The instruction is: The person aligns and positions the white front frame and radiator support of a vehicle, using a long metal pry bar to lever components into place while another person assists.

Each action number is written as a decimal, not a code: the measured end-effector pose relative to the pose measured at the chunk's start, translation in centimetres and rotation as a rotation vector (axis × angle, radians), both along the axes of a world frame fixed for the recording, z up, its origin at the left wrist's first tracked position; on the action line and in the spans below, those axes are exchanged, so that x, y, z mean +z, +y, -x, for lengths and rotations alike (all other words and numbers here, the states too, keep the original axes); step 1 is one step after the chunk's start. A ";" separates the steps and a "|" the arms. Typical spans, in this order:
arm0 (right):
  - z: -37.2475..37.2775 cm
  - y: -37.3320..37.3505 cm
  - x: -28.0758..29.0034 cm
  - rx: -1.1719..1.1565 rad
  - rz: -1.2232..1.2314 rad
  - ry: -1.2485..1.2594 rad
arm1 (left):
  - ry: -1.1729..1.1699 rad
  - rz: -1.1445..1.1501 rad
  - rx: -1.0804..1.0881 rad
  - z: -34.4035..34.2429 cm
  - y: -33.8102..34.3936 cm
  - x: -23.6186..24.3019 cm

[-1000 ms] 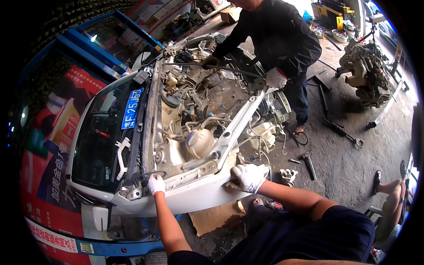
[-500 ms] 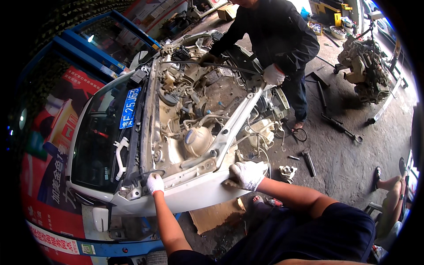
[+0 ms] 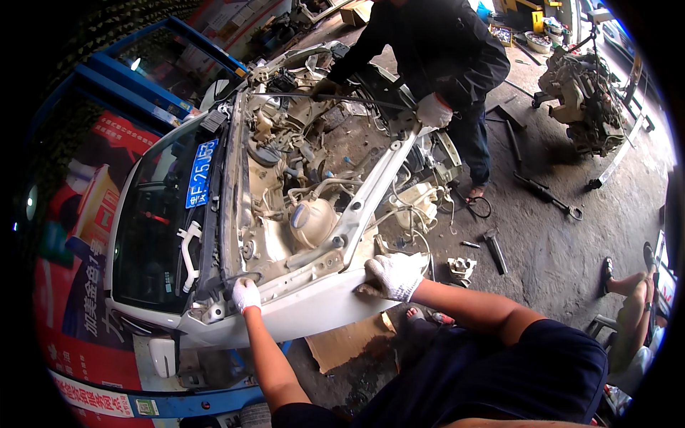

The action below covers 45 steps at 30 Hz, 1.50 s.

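A white car fender (image 3: 307,314) lies along the near side of an opened engine bay. My left hand (image 3: 246,294), in a white knit glove, is closed on its upper edge near the windshield end. Toward the front end, my right hand (image 3: 394,277), also gloved, grips over the top edge with the thumb on the outer face. Fingertips of both hands are partly hidden. Just inside the fender sits a cream-coloured fluid reservoir (image 3: 314,222) beside the white inner rail (image 3: 371,189).
Across the bay a person in dark clothes (image 3: 446,53) leans in, gloved hands at a long thin bar. Cardboard (image 3: 351,342) lies below the fender. A jack handle (image 3: 546,194) and other tools are on the floor, with a hanging engine (image 3: 581,103) at right. A blue lift (image 3: 143,89) stands left.
The whole view has shifted slightly, so the car appears a little farther left and up. Both my hands keep their places on the fender.
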State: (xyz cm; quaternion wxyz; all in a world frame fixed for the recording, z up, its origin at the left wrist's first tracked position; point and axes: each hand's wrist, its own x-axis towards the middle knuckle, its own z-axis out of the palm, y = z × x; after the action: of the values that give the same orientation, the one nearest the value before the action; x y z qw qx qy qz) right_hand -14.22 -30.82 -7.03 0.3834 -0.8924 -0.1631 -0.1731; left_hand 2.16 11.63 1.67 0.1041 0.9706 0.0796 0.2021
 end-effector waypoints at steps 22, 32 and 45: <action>-0.1 0.2 -0.2 0.006 0.002 0.012 | 0.023 0.008 0.025 0.2 -0.2 0.4; -0.2 0.6 -0.9 -0.038 -0.002 -0.043 | -0.021 0.014 -0.005 0.1 0.0 0.1; -0.3 0.6 -1.0 -0.039 -0.021 -0.097 | -0.046 0.038 0.002 0.0 0.2 0.1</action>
State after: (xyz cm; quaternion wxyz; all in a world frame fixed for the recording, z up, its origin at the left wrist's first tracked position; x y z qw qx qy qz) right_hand -13.90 -30.25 -8.06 0.3810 -0.8819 -0.1620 -0.2253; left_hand 2.18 11.86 1.75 0.1243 0.9634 0.0819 0.2229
